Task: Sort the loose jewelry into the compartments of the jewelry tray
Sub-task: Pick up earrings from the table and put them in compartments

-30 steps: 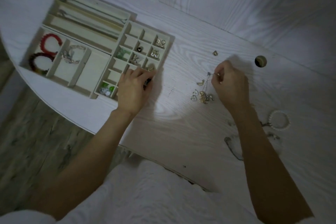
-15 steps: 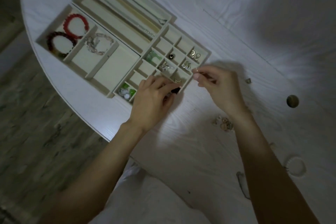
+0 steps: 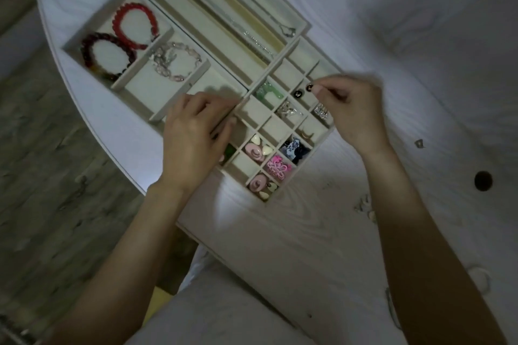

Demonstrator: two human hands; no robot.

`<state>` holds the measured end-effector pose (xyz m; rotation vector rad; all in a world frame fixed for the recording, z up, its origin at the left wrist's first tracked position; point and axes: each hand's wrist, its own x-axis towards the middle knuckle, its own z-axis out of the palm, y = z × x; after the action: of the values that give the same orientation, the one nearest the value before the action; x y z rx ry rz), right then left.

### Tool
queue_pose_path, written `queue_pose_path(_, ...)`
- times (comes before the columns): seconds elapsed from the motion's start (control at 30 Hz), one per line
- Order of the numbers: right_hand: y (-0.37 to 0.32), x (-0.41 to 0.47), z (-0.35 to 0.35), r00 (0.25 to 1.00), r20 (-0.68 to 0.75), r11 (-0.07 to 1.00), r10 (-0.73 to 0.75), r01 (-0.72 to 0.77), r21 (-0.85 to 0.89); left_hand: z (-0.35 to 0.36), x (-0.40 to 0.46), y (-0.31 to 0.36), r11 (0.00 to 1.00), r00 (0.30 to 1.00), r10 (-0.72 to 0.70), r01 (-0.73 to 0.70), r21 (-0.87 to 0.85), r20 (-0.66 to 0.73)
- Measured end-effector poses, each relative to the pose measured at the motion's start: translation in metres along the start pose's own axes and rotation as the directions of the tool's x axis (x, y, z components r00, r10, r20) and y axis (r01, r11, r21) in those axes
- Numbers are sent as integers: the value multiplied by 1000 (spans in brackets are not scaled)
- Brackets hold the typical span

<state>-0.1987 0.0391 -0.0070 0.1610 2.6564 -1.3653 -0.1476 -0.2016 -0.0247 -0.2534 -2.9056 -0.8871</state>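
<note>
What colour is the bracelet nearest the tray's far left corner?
Bright red: the beaded bracelet lies beside a darker maroon bracelet. The head view shows it best.
</note>
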Motion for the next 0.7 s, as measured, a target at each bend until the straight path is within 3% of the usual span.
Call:
queue_pose_path(0.13, -15, 16, 7, 998, -68, 997, -13, 8, -76, 1, 11, -2, 999, 1000, -11, 11, 32, 7)
queue_pose_path(0.27, -24, 28, 18, 999, -41, 981, 29, -37, -191, 2, 16, -5, 1000, 999, -14, 13, 19, 35)
queue_pose_path(0.5, -17, 6, 2, 988, -148, 937, 32, -81, -339, 5, 14, -3, 999, 999, -11, 12, -33, 32)
queue_pose_path(0.7, -9, -2, 10, 988, -150, 891, 22, -87, -445, 5, 15, -3, 1000, 999, -6, 7, -29, 41)
